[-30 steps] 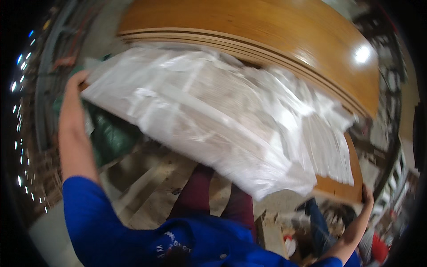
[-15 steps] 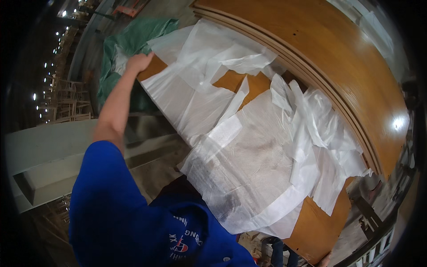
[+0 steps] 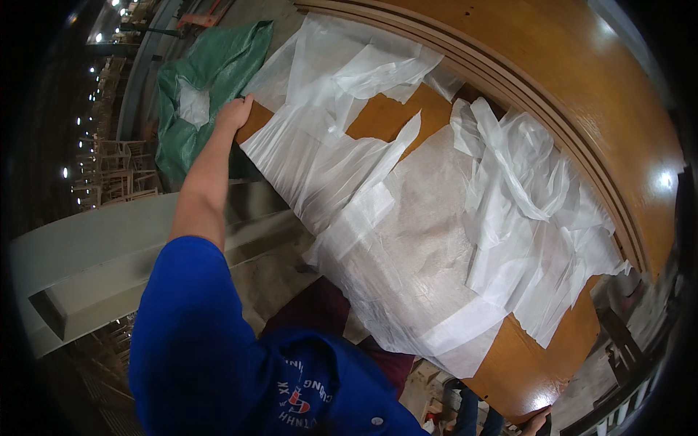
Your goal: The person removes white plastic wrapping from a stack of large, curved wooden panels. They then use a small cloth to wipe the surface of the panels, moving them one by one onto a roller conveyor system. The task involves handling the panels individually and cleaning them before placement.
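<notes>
A long brown wooden panel (image 3: 509, 356), partly covered in torn white foam sheeting (image 3: 422, 225), slants across the middle of the view. Bare wood shows at both ends and through a tear in the foam. At the upper-left end, my left hand (image 3: 234, 114) is closed over the panel's corner, arm stretched out. My right hand (image 3: 536, 421) grips the opposite end by the lower edge of the picture; only part of it shows and its arm is out of view. The panel's far edge lies beside a stack of brown panels (image 3: 574, 80).
A green woven sack (image 3: 218, 65) stands beyond my left hand. A pale grey-green metal beam (image 3: 131, 232) runs along the left. Wooden chair frames (image 3: 120, 163) stand farther back. Another person's jeans-clad legs (image 3: 467, 410) show at the bottom, and a pale railing (image 3: 625, 410) at lower right.
The wrapped panel and both hands appear slightly shifted as the view has moved. The stack sits higher in the picture, and more of the right hand's end shows. Both grips stay the same.
</notes>
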`<state>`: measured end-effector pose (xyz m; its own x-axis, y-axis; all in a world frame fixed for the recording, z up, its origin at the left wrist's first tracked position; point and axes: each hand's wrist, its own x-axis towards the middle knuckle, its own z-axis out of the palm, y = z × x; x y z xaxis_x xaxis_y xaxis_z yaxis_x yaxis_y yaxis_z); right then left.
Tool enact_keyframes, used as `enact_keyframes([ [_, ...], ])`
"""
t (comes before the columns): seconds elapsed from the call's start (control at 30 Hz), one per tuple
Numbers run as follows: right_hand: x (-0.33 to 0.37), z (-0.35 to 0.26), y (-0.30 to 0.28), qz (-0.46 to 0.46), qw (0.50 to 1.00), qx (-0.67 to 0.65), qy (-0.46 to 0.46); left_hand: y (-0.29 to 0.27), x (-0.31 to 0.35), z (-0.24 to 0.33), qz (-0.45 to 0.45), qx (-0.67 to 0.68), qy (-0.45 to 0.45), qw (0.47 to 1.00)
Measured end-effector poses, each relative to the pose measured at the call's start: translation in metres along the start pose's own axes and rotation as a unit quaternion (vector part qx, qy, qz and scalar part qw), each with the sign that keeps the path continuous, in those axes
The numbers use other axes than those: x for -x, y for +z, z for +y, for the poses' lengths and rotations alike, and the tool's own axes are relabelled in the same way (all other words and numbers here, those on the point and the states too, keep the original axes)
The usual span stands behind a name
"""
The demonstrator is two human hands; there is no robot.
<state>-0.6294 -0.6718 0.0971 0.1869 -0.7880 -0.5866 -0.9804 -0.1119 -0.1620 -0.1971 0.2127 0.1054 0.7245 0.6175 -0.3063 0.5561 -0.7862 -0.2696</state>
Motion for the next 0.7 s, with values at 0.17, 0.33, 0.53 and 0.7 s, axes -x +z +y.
enact_keyframes([
  [0.17, -0.004, 0.018, -0.012, 0.017, 1.000, 0.001, -0.011, -0.001, 0.044, -0.011, -0.029, 0.016, -0.031, 0.999],
  [0.33, -0.045, -0.016, -0.037, -0.016, 0.997, 0.042, -0.055, 0.040, 0.160, -0.151, -0.026, 0.004, -0.142, 0.990],
  [0.53, -0.047, -0.023, -0.076, -0.036, 0.985, 0.128, -0.110, 0.015, 0.163, -0.142, -0.050, 0.013, -0.128, 0.990],
  [0.7, -0.022, -0.044, -0.103, 0.043, 0.974, -0.207, -0.080, 0.001, 0.154, -0.167, -0.077, -0.041, -0.094, 0.992],
])
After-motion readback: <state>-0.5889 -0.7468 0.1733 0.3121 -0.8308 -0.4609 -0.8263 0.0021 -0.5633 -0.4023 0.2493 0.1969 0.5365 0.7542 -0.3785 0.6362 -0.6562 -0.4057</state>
